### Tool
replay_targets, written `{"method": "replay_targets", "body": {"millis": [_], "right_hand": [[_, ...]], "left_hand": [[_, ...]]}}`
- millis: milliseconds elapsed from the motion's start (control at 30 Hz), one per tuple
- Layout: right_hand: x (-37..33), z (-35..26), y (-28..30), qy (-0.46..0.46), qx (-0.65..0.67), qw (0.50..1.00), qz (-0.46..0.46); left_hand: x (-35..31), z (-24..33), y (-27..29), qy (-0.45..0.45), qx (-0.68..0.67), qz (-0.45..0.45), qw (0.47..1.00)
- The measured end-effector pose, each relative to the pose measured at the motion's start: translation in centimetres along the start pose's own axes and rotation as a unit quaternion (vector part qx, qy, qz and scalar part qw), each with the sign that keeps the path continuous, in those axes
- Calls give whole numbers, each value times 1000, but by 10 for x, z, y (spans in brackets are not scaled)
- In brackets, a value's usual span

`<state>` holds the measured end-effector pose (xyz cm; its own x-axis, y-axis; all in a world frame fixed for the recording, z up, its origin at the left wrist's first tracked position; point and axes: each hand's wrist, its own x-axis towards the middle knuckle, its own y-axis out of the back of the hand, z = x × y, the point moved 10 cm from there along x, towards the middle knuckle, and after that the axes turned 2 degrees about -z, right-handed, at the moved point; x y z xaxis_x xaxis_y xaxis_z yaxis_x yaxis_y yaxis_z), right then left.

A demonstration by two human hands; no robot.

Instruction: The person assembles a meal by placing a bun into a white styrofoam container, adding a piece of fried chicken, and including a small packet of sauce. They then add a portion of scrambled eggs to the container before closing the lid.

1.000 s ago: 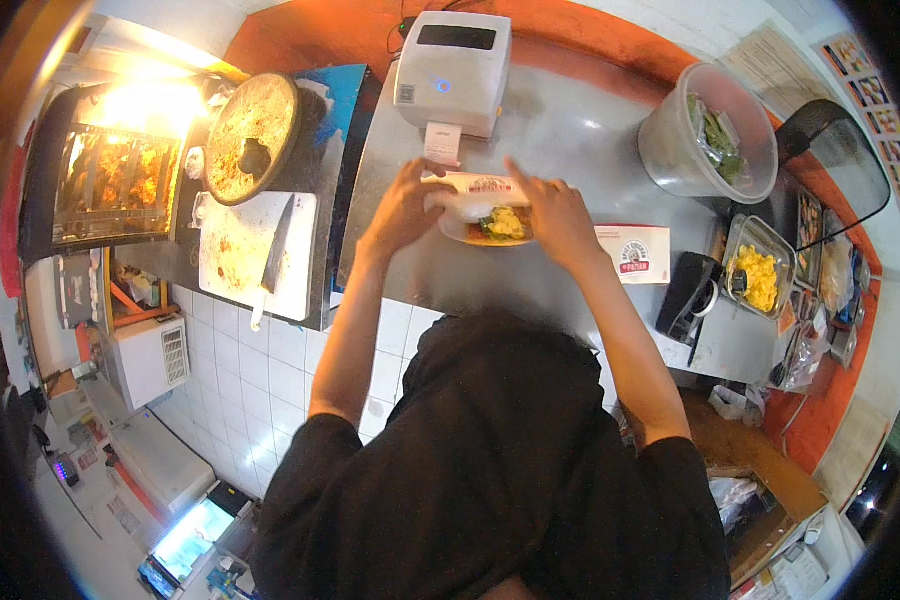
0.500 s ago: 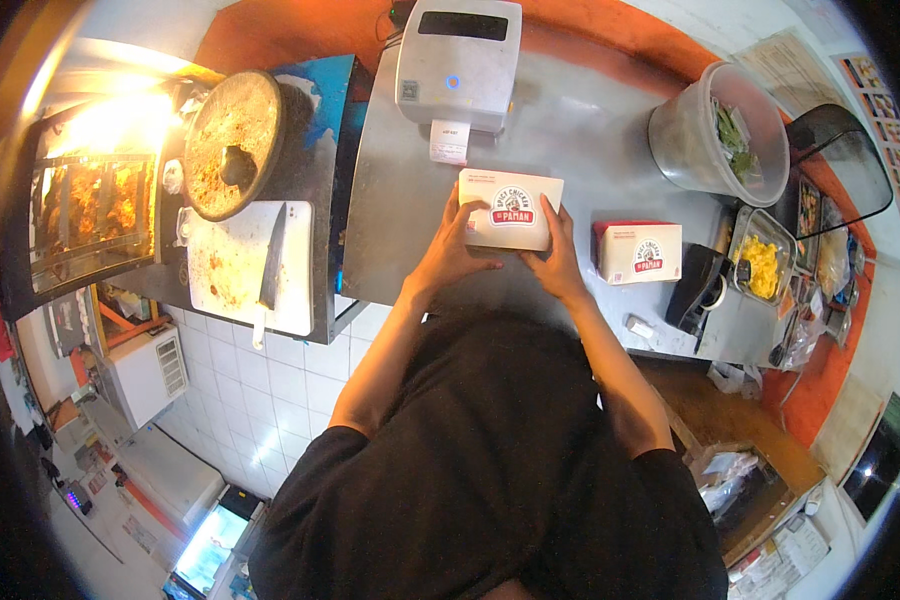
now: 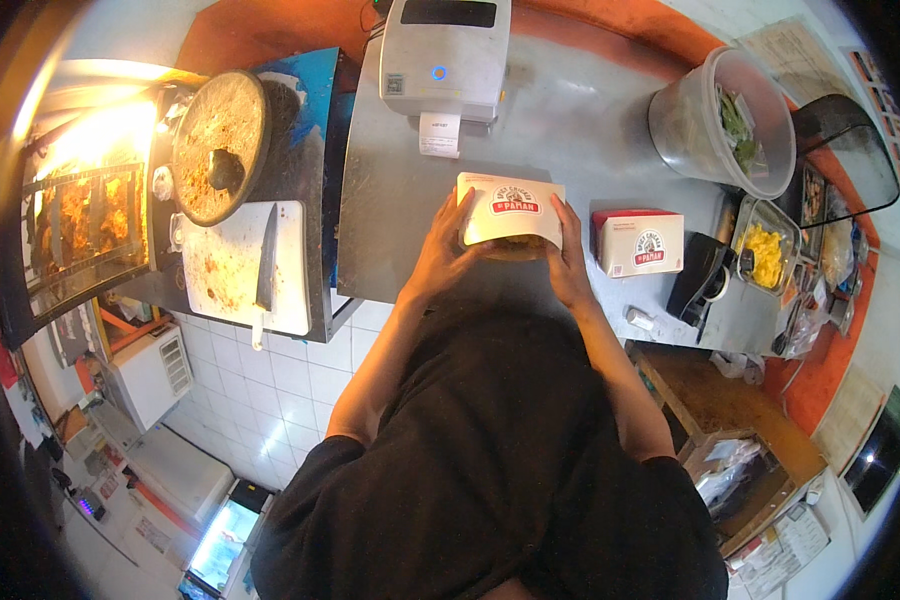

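Note:
Between my two hands is a white cardboard food box (image 3: 515,205) with a red and black round logo, over the metal counter. Its lid panel bows upward along the near edge, and brownish contents show in the gap beneath, too dark to name. My left hand (image 3: 440,252) grips the box's left side, fingers along the edge and thumb near the front corner. On the opposite side my right hand (image 3: 570,265) holds the right edge. A second box of the same kind (image 3: 638,243), with red along its back, sits closed to the right of my right hand.
Behind the box stands a grey label printer (image 3: 445,60) with a paper slip (image 3: 439,135) hanging out. To the left, a knife (image 3: 267,260) lies on a stained white cutting board (image 3: 232,290). A clear bucket (image 3: 678,130) and a tray of yellow food (image 3: 765,255) are at right.
The near edge of the box lid has lifted into a curve, opening a gap that shows contents. My hands have shifted toward the box's front corners. The whole view has moved slightly.

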<state>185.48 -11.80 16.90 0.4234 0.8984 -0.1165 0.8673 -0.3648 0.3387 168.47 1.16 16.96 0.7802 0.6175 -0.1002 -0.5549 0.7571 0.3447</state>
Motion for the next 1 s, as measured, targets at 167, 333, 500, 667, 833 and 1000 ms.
{"method": "replay_targets", "body": {"millis": [167,333,500,667,833,1000], "right_hand": [[-9,9,-2,40,-39,998,-42],[-17,11,-9,82,-155,980,-89],[-17,12,-5,123,-164,968,-146],[-16,9,1,167,-208,948,-175],[-7,23,-1,121,-213,957,-155],[-16,7,-4,137,-256,952,-97]], "left_hand": [[-12,-15,-9,-2,48,-68,996],[-19,-10,-13,-23,97,-113,989],[-14,-18,-9,-64,230,-106,965],[-8,-7,-10,-89,256,-126,954],[-4,-10,-13,-105,277,-108,949],[-15,5,-17,-148,399,-55,903]]}}
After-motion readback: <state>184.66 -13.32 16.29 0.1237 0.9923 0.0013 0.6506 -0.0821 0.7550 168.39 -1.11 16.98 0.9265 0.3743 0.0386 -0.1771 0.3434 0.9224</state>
